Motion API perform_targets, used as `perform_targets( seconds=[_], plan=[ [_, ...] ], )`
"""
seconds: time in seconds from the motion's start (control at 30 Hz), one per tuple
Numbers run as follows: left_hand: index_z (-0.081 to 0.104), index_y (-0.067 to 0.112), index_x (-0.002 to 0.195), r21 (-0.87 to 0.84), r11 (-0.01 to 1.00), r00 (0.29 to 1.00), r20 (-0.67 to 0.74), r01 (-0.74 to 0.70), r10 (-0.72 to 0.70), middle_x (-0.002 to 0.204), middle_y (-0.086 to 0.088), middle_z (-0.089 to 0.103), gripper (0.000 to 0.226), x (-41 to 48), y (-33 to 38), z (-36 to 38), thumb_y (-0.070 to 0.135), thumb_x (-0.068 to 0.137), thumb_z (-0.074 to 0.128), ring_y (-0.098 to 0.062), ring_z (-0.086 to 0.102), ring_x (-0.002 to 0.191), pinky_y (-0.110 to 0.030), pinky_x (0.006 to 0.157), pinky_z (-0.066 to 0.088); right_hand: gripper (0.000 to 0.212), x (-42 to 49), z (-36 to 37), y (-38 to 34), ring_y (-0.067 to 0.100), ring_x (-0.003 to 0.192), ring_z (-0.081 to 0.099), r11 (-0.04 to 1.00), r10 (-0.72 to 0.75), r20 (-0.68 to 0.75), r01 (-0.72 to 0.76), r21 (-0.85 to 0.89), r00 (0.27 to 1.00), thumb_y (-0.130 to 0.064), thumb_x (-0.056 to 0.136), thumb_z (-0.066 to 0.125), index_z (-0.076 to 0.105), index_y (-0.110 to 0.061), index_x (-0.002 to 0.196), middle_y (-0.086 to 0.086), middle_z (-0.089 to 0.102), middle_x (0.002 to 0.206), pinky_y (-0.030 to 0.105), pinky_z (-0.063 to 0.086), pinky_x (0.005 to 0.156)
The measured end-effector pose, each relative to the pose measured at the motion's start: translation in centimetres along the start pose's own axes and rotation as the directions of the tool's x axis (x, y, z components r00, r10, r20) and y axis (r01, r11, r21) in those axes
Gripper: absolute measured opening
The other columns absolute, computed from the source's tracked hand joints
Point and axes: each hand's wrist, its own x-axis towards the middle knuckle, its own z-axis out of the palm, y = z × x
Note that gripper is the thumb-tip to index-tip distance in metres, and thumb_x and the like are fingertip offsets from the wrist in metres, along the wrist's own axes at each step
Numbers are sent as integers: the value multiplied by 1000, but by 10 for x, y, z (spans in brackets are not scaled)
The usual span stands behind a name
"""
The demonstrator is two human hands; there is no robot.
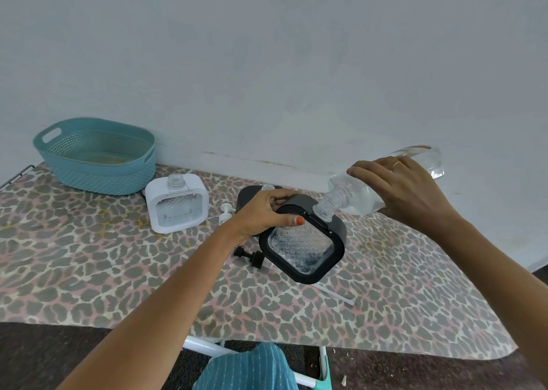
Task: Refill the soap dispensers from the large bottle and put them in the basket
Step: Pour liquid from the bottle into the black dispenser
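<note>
Two hands | large bottle [370, 191] tipped into black dispenser [305, 241]

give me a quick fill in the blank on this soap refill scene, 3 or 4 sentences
1. The right hand tips the large clear bottle into the neck of the ____-framed dispenser.
2. The left hand grips that dispenser by its ____ edge.
3. The teal basket holds ____ dispensers so far.
4. The white dispenser stands on the table with its pump ____.

Missing words: black; top; no; off
</note>
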Motion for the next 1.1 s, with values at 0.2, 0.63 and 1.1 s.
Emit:
perform_targets(
  seconds=[0.2,0.63,1.1],
  plan=[
    [56,10,111,6,1000,1000,2,0,0,95,7,64,40,1,-1,-1,-6,75,66,10,63,82,-8,77,47,85,0,1,-1,31,77,68,1000,-5,-6,5,5,1000,-7,43,90,45,-11,115,10,69,105,34,49,62],
    [56,15,108,7,1000,1000,-5,0,0,95,8,63,40,0,0,-1,-5,75,66,11,62,81,-6,75,46,84,2,0,-1,31,77,68,1000,-8,-12,8,0,1000,-2,43,88,45,-11,114,10,69,104,34,50,61],
    [55,5,117,7,1000,1000,-4,6,-6,100,1,63,44,1,-3,-2,-5,75,66,10,62,82,-8,78,47,83,2,-1,0,31,76,68,1000,-27,-16,27,-12,1000,-1,42,88,45,-11,113,10,69,102,35,51,60]
  ],
)
